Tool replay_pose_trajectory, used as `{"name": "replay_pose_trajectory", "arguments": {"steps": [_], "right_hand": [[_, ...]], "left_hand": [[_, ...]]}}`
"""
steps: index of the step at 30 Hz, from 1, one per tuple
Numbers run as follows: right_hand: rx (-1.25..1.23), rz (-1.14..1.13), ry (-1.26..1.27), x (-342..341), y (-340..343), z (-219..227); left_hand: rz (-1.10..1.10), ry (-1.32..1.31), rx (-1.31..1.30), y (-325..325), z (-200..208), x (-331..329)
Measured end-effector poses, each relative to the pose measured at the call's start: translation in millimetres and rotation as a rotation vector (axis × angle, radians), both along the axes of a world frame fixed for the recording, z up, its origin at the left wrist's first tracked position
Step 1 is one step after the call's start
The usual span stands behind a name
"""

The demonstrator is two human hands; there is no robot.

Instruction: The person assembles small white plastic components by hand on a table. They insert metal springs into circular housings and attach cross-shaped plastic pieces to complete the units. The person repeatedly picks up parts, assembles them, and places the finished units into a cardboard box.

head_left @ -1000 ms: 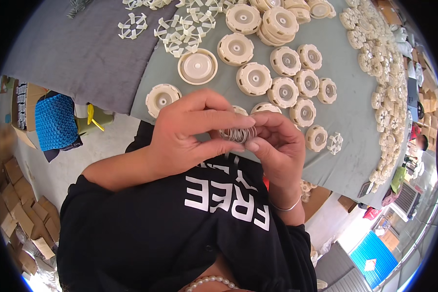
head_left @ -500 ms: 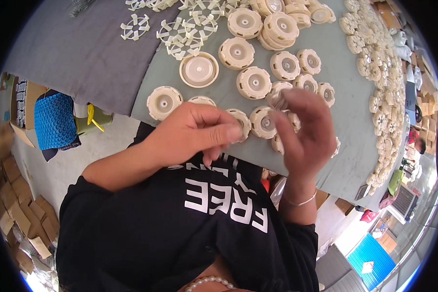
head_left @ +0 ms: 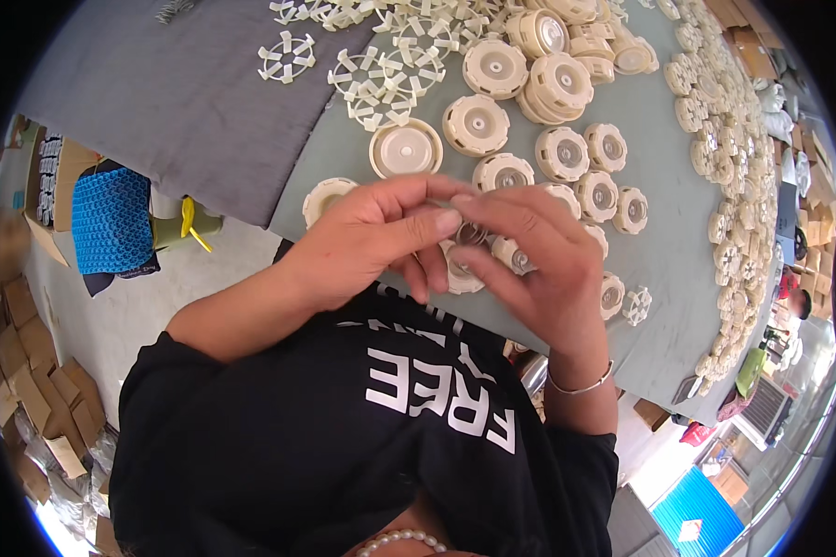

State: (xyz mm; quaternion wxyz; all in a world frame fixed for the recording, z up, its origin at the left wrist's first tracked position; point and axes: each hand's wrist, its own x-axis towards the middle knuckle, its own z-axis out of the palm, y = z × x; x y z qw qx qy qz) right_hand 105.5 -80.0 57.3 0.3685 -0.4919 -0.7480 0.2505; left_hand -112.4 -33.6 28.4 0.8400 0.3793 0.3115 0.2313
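My hands meet over the near edge of the table. My right hand point(head_left: 548, 251) is curled, thumb and fingers closed around a small metal coil spring point(head_left: 471, 233). My left hand point(head_left: 372, 232) pinches thumb against forefinger beside the right fingertips; what lies in that pinch is hidden. Beneath and around the hands lie round cream plastic housings with clear centres, one partly covered housing point(head_left: 464, 277) below them and another housing point(head_left: 504, 172) just beyond. A shallow cream round cup point(head_left: 406, 148) sits past my left hand.
White spoked plastic rings point(head_left: 381, 84) and stacked cream housings point(head_left: 559, 85) crowd the far side. Rows of cream parts point(head_left: 734, 223) line the right of the green tabletop point(head_left: 659, 251). Grey cloth point(head_left: 204, 102) covers the left, with springs point(head_left: 174, 9) on it. Cartons point(head_left: 56, 399) stand on the floor.
My right hand has moved left with the spring and now meets my left hand. The whole view has shifted slightly, with the table's things lower and further right.
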Motion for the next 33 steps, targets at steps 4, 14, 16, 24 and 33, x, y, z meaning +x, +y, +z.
{"name": "replay_pose_trajectory", "arguments": {"steps": [4, 14, 16, 24, 33], "right_hand": [[-0.148, -0.267, 0.071, 8, 29, -6], [-0.178, -0.193, -0.281, 19, 78, -15], [-0.102, -0.247, -0.223, 29, 67, 3], [-0.233, -0.799, -0.407, 159, -79, 13], [-0.235, -0.922, -0.328, 173, -174, -45]], "left_hand": [[0.174, 0.557, 1.107, 32, -4, -11], [0.047, 0.776, 1.245, 67, -8, -18], [0.068, 0.731, 1.056, 77, -12, -24], [0.439, 0.811, 1.227, 78, -27, -24], [-0.235, 0.282, 1.215, -51, -1, 63]]}}
